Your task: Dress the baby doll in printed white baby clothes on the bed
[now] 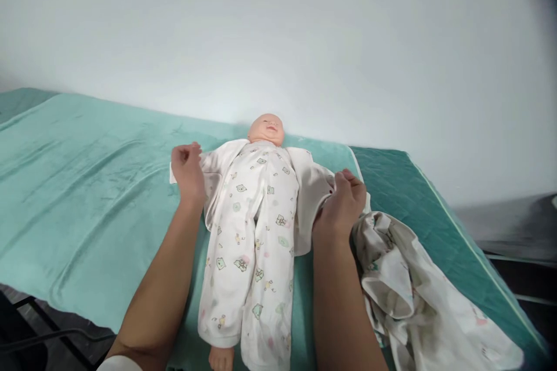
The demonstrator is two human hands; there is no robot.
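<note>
A baby doll [266, 128] lies on its back, its head toward the wall. White baby pants [252, 232] printed with small bears cover its legs and reach up over the chest. Under and beside them spreads a white baby shirt [304, 185], with its sleeves out to both sides. My left hand [188, 171] is closed at the end of the left-side sleeve, whose cuff shows behind it. My right hand [342, 200] is closed on the right-side sleeve. Its fingertips are partly hidden. One bare doll foot [221, 358] sticks out of a pant leg.
A crumpled white printed cloth [418, 290] lies right of my right forearm. Light green cloth [87, 197] covers the table, with a darker green quilted pad [391, 179] on the right. Behind stands a white wall [278, 40]. A black cable [65, 333] hangs at lower left.
</note>
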